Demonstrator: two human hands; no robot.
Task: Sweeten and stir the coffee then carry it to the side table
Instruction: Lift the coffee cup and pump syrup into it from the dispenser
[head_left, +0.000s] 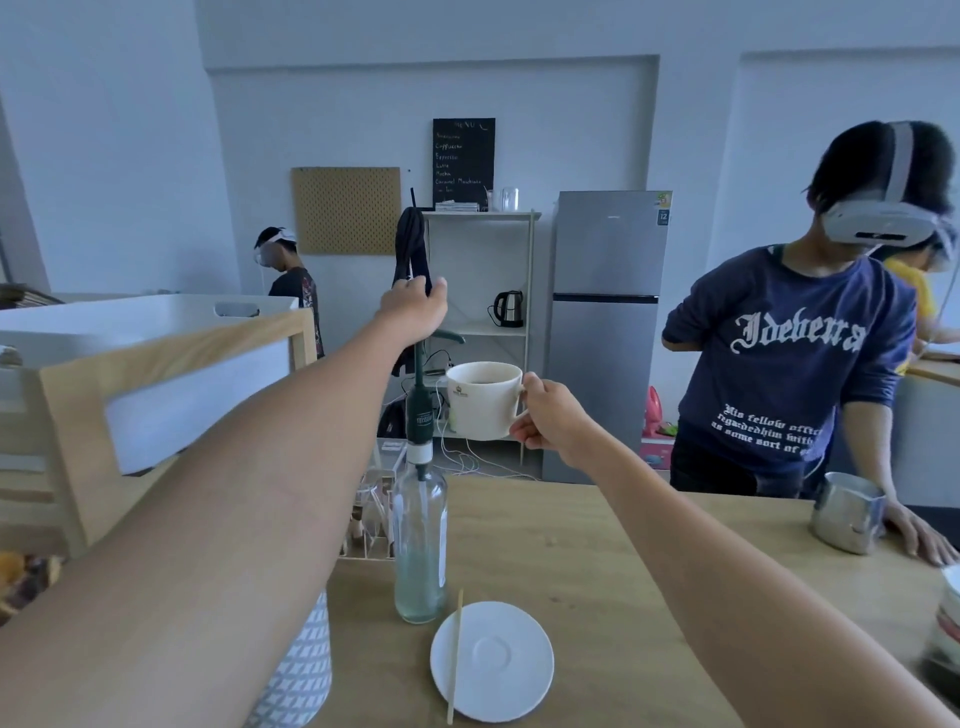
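Right hand (550, 421) holds the cup (484, 399) in the air over the bench (597, 545), fingers (522, 434) pinched on the handle; cup body sits just left of them, upright, dark coffee visible inside. Left hand (415, 306) rests on top of the pump (422, 384), fingers curled down over the pump head, clamped on it. The spout points right, with the cup rim just under and right of its tip. Pump is fitted in the clear bottle (421, 540), which stands on the bench directly below the left hand. Saucer (493, 660) lies on the bench well below the right hand, empty of the cup, with a wooden stirrer (455, 657) lying across its left edge, one end past the rim toward the bottle.
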